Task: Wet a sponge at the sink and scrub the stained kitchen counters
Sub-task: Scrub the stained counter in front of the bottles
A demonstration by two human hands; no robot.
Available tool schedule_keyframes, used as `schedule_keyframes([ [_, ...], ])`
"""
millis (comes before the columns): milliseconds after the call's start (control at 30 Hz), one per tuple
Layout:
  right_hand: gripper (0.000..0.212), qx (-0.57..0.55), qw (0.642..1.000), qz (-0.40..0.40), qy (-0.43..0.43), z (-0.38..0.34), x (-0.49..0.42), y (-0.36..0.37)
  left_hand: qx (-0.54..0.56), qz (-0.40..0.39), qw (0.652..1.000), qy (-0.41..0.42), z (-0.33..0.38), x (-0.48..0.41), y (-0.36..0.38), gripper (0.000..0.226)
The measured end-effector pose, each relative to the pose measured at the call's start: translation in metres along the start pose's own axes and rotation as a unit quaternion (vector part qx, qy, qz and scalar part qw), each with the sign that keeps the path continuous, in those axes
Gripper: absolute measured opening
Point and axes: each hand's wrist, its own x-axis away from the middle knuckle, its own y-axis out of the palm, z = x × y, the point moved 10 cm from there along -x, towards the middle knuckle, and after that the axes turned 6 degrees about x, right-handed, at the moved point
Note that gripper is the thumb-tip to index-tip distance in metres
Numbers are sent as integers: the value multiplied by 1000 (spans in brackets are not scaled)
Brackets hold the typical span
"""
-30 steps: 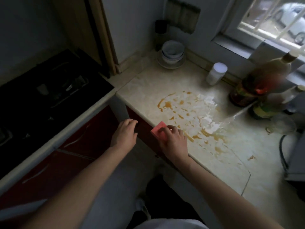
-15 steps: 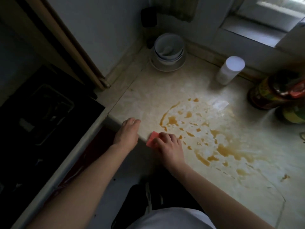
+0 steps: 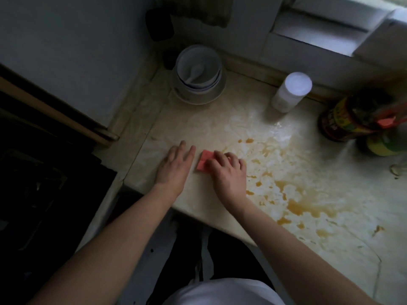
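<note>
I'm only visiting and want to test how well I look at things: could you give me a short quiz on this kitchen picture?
1. True or false: the right hand grips the sponge.
2. What lies in the bowls? A fork; B spoon; C knife.
3. Fill in: the left hand rests flat on the ____.
Key: 1 true; 2 B; 3 counter.

A coral-pink rectangular foam sponge stands out against the pale cream stone counter, faintly veined — and blotched with amber-brown liquid stains. The stacked round ceramic bowls are white; the dark round bottle bears a yellow-and-red label.
</note>
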Motion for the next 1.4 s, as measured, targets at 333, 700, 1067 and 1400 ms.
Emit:
schedule_keyframes([
  [333, 30, 17, 994, -10, 109, 69, -92, -6, -64, -45, 997, 9, 13, -22, 7, 104],
  [700, 30, -5, 991, -28, 128, 97, -121, -8, -89, -60, 994, 17, 12, -25, 11, 111],
  [1067, 29, -7, 998, -58, 28, 36, 10, 0, -79, -35, 996, 20, 10, -23, 15, 123],
  [1400, 30, -36, 994, -81, -59, -1, 105, 4, 36, 38, 999, 12, 21, 14, 18, 82],
])
